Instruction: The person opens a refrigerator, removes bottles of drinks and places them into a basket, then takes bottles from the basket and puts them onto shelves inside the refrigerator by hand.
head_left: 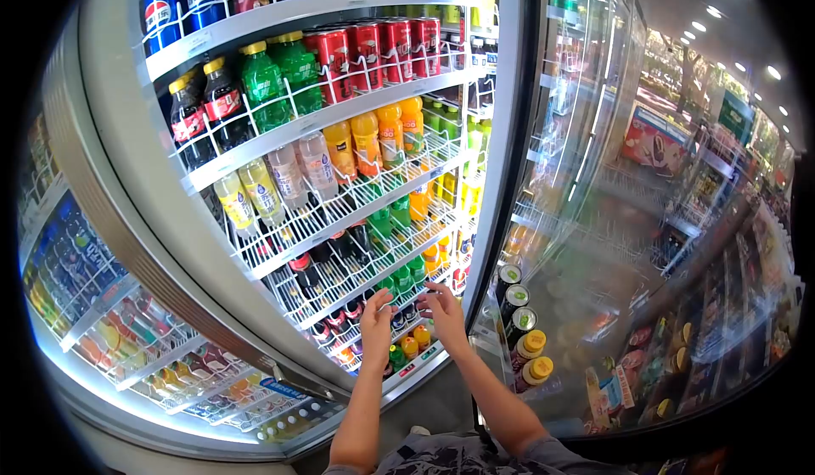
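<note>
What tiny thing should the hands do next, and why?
Perhaps ease the left hand and right hand a little forward, toward the low green plastic bottles. Both hands look empty, and in this view those bottles show just beyond the gap between them.

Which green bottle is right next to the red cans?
The right-hand yellow-capped green plastic bottle; its green twin stands left, farther from the red metal cans.

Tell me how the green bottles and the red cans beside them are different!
The green bottles narrow toward the top; the red cans have nearly straight sides. The green bottles wear yellow caps; the red cans have no screw caps. Both stand upright in a row on the same shelf.
</note>
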Tool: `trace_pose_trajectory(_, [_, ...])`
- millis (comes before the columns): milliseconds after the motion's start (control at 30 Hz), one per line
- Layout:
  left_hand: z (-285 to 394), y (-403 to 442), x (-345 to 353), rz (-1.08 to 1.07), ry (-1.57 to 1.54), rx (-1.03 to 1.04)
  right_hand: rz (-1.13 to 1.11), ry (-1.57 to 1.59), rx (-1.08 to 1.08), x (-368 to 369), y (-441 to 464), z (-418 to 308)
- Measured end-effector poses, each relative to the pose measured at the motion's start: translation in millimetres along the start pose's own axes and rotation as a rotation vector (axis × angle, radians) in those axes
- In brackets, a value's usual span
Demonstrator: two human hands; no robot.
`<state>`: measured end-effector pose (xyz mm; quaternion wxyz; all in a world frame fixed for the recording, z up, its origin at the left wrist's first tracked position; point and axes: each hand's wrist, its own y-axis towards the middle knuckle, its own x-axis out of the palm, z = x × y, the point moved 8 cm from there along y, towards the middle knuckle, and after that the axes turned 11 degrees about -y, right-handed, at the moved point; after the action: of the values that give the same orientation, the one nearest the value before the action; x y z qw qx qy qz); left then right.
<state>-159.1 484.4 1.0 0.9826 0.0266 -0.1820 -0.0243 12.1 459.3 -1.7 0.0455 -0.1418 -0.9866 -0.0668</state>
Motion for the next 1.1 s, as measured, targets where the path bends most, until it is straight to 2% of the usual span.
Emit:
trace_pose_trajectory(167, [-7.9,38.0,-16.5,0.020,-0.051,-0.005,-0.002,0.010,0.074,12.0,30.9,39.9])
trace_pose_trajectory(367, [-18.4,105.5,-35.0,-0.010,0.010,-0.038,-0.022,-0.069,0.066,41.6,88.1,50.9])
trace_pose_trajectory(567, [-34.5,179.4,-45.2,-0.030,-0.036,0.001,-0.146,-0.129,-0.045,76.7,160.6,59.1])
trace_pose_trajectory(700, [-52.8,220.6,-52.5,0.008,-0.012,-0.104,-0.228,-0.038,0.023,104.2,203.8,84.4])
trace_pose_trajectory(733, [-61.4,235.3,-59.5,0.070,-0.014,-0.002,-0.210,-0.029,0.046,109.9,212.8,89.5])
trace_pose_trajectory(767, [-74.1,248.1,-67.2,0.096,0.047,0.006,-0.236,-0.126,0.062,113.4,224.5,103.3])
trace_pose_trajectory(833, [-86.1,261.2,-73.3,0.127,0.058,-0.207,-0.299,0.013,0.168,130.4,239.1,113.4])
trace_pose_trajectory(867, [-103.8,276.2,-82.6,0.127,-0.153,-0.228,-0.216,0.019,0.221,131.4,240.6,113.6])
trace_pose_trajectory(900, [-97.4,277.8,-74.7,0.107,-0.232,-0.161,-0.322,-0.022,0.231,136.7,261.1,146.7])
trace_pose_trajectory(967, [-83.7,275.3,-66.5,0.150,-0.174,-0.192,-0.343,-0.085,0.285,143.1,279.8,172.8])
trace_pose_trajectory(1000, [-89.1,278.3,-70.7,0.163,-0.169,-0.199,-0.291,-0.170,0.208,141.4,277.6,168.5])
trace_pose_trajectory(1100, [-110.1,302.1,-74.4,0.079,-0.287,-0.151,-0.356,-0.022,0.201,157.1,308.8,240.3])
